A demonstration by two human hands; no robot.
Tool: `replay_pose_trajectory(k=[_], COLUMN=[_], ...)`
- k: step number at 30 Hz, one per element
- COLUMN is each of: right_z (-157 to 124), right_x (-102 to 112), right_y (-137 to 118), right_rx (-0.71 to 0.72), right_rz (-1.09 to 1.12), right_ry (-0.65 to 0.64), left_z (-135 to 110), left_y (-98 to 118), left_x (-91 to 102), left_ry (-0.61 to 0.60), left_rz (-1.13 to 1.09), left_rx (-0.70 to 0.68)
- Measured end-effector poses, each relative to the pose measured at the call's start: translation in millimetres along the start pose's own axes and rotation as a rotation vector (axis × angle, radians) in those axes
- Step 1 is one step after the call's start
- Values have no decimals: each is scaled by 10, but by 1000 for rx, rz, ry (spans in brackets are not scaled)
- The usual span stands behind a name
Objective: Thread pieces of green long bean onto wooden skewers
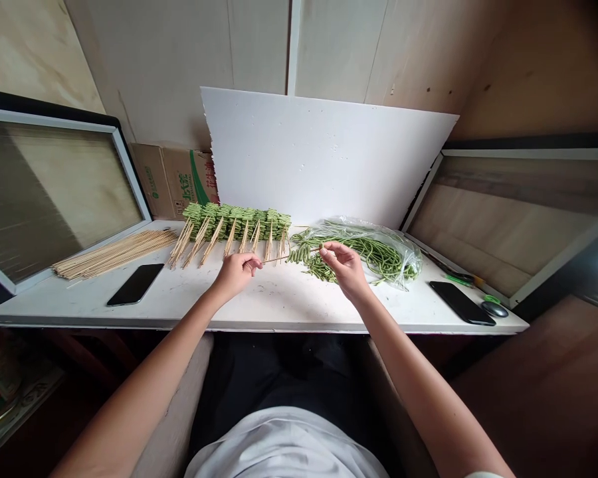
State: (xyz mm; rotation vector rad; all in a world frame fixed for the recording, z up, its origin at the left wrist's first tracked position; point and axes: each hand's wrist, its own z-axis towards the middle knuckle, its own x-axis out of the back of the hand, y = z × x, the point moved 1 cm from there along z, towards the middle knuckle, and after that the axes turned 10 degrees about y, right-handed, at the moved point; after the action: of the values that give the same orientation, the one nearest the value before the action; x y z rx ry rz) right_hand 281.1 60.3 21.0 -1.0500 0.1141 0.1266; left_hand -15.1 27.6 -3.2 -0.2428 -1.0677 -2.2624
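Note:
My left hand is closed around the blunt end of a bamboo skewer, held level just above the table. Several short pieces of green long bean are threaded side by side on it. At the skewer's other end my right hand pinches a bean piece between thumb and fingers. Behind my left hand lies a stacked row of bean skewers, their bare sticks pointing toward me. Cut bean pieces lie beside my right hand, in front of uncut long beans in a clear plastic bag.
A bundle of bare skewers and a phone lie on the left of the white table. On the right are another dark phone, a mouse and scissors. A white foam board and a carton stand behind.

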Motion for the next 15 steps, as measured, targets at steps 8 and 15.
replay_pose_trajectory(k=[8, 15], right_z=[-24, -109], right_x=[-47, -210], right_y=[27, -19], right_rx=[-54, -233], right_rz=[17, 174], right_ry=[30, 138], left_z=[-79, -91], left_y=[39, 148], left_x=[-18, 87], left_ry=[371, 525], left_rz=[92, 279], left_rx=[-201, -604])
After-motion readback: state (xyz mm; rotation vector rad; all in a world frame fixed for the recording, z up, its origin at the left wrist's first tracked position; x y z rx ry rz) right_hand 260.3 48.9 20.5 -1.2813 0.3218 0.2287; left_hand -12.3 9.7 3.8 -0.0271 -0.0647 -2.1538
